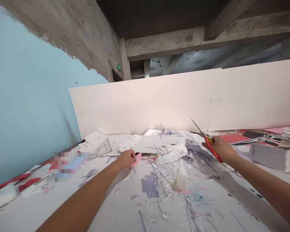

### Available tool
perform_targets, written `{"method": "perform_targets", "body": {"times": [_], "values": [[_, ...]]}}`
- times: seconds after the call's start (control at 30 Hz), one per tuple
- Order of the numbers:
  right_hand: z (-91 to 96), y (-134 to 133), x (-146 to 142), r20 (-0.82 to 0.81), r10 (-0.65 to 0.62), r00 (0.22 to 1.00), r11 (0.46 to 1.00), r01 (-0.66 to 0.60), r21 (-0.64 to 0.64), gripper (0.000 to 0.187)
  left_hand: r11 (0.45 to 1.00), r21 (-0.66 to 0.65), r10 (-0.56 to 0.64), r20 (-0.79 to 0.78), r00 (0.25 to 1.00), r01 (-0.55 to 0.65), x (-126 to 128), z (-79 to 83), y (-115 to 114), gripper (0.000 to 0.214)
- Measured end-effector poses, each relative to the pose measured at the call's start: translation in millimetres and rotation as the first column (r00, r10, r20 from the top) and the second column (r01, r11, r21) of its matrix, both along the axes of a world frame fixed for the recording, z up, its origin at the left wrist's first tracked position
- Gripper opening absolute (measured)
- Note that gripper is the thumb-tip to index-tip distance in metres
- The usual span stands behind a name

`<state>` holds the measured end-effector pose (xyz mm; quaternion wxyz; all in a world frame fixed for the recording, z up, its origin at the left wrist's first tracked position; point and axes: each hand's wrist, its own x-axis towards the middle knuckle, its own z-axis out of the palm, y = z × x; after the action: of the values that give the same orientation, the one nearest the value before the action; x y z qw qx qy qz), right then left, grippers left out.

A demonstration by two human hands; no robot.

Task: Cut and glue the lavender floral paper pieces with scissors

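The left hand (125, 160) was curled into a closed fist at the middle of the bench (38, 209), with a pink paper scrap (136, 160) poking out past its fingers. The right hand (217, 149) was clamped around the red-handled scissors (210, 147), held up off the bench with the slim blades together and pointing up and to the left. The two hands stood well apart, with a crumpled white sheet (171, 153) and a tangle of paper offcuts (164, 183) lying between and just below them.

A small translucent glue bottle (181, 176) stood upright among the offcuts, nearer the viewer than both hands. Flat white card pieces (154, 144) lay beyond the left hand, and a clear triangular set square (101, 148) rested on paper further left. To the right of the scissors lay a long metal ruler (247, 141) and a grey block (272, 157) on a pink-and-red surface. A pixelated patch (70, 166) hid whatever lay at the bench's left side. A tall white board (183, 100) leaned along the far edge, in front of a pale blue wall (26, 96).
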<state>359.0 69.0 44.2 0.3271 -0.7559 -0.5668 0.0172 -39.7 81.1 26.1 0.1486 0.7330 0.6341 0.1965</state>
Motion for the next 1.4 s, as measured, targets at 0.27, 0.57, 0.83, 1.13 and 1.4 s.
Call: {"method": "perform_targets", "body": {"times": [0.27, 0.57, 0.83, 1.13, 1.4], "values": [[-12.9, 11, 2, 0.021, 0.009, 1.000, 0.996, -0.007, -0.094, 0.023, 0.982, -0.069, -0.162, 0.170, 0.972, 0.176, -14, 46.9, -25, 0.027], [-19.8, 14, -5, 0.095, -0.032, 0.995, 0.992, 0.044, -0.121, 0.030, 0.884, -0.383, -0.198, 0.209, 0.958, 0.267, -11, 41.4, -37, 0.022], [-25.6, 17, -12, 0.054, -0.048, 0.997, 0.982, 0.057, -0.182, 0.028, 0.884, -0.362, -0.251, 0.167, 0.953, 0.296, -18, 37.3, -29, 0.026], [10.3, 6, -26, -0.143, 0.027, 0.989, 0.996, -0.040, -0.084, 0.012, 0.982, -0.106, -0.156, -0.021, 0.987, 0.153, -38, 11.4, -16, 0.031], [79.6, -3, -46, -0.205, 0.110, 0.972, 0.990, -0.088, 0.113, 0.018, 0.964, 0.184, -0.153, -0.206, 0.967, 0.192, -25, 25.4, -9, 0.035]]}}
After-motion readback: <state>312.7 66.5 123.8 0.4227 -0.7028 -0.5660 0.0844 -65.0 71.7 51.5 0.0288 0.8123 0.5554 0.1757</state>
